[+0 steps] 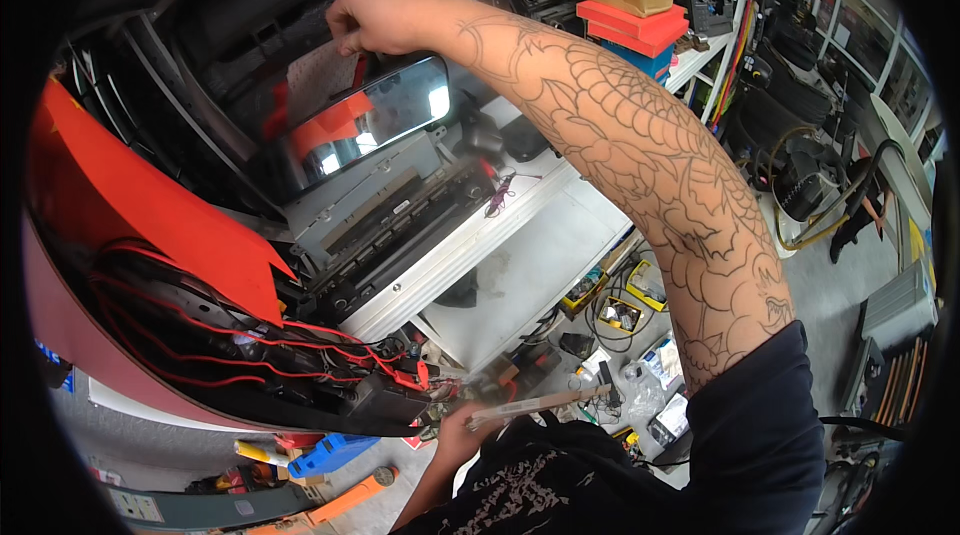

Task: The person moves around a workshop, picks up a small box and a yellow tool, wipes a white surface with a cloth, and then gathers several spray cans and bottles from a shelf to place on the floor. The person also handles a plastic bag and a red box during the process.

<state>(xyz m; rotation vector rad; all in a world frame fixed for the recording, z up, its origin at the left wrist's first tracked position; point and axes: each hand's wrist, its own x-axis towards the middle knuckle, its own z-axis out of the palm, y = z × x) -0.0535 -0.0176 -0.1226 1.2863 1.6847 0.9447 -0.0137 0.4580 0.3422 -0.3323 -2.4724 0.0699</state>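
Shelves, wires and boxes crowd this messy workshop, and a white metal shelf (pixel 450 255) runs across the middle. On it sits a grey metal box with a long black front (pixel 385 203), and a shiny, long black mirror (pixel 400 103) leans above it. The right hand (pixel 375 17) reaches up past the mirror. Its grip looks pinched on the top of a pale, flat sheet (pixel 320 78), just behind the mirror, but that spot is blurry. Low down, near the body, the left hand (pixel 462 437) has its grip wrapped around one end of a long, thin, pale strip (pixel 545 402).

Some things could go wrong. If the right hand or the sheet bumps the mirror, it might tip over and crack. The strip could catch on the tangled red wires (pixel 335 373) near the left hand and tug them. A loose pinch could also let the sheet drop.
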